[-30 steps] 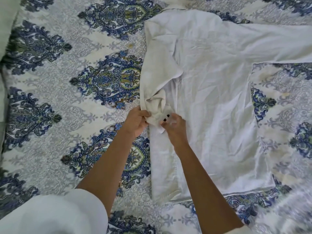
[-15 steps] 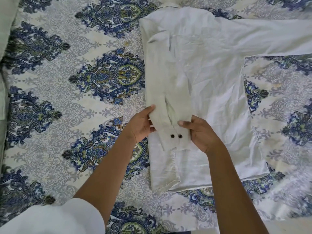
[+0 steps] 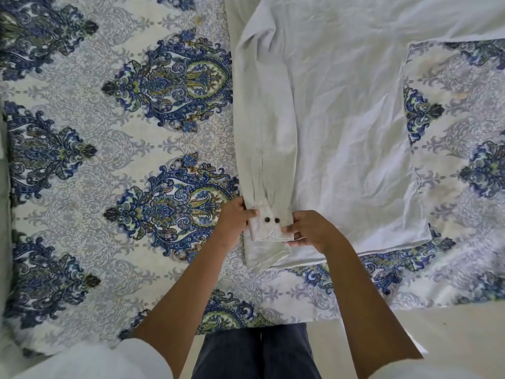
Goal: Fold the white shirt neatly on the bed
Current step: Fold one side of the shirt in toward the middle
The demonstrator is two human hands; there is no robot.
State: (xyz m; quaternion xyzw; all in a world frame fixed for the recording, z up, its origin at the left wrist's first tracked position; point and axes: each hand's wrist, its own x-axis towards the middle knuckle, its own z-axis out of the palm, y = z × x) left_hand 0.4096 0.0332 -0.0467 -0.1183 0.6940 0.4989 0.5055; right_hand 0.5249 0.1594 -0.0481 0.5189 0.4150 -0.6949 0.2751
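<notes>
The white shirt (image 3: 341,127) lies flat on the patterned bed cover (image 3: 109,160), its left side folded inward. One sleeve (image 3: 265,132) runs straight down that folded edge toward me. Its cuff (image 3: 269,225) carries two dark buttons. My left hand (image 3: 235,222) pinches the cuff's left edge and my right hand (image 3: 311,229) pinches its right edge, holding it flat near the shirt's hem. The other sleeve stretches out of view at the upper right.
The bed's near edge (image 3: 355,310) runs just below the shirt hem, with pale floor (image 3: 437,337) beyond it at the lower right. My dark trousers (image 3: 257,351) stand against the bed. A pale pillow edge (image 3: 4,214) lines the far left.
The bunched sleeve has been straightened and drawn down along the folded side toward the hem. Both hands moved toward me with the cuff, and my view shifted closer to the bed's edge.
</notes>
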